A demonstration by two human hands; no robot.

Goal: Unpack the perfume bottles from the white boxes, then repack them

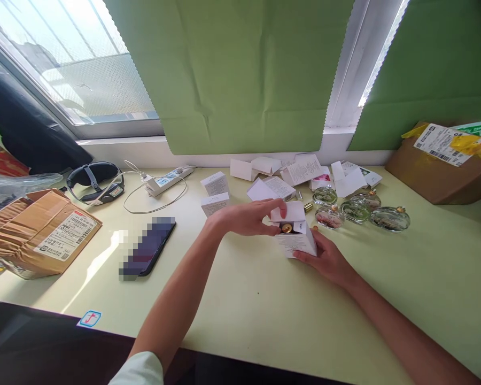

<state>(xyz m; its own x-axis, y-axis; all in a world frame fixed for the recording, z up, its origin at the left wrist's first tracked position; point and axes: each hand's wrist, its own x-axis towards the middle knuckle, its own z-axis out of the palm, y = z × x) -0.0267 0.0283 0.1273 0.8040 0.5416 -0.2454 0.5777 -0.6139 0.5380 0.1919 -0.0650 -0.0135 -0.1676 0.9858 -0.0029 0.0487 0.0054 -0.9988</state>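
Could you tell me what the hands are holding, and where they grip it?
A small white box: left hand on its open top flap, right hand around its lower side.

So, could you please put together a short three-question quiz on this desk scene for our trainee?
1. True or false: the left hand touches the open flap of the small white box.
2. Which hand steadies the box from the near side? A) right hand B) left hand C) neither
3. Fill in: the gold cap shows in the ____ of the box.

Further detail: round glass bottles lie to the right of the box, and a phone lies to the left.

Key: 1 true; 2 A; 3 opening.
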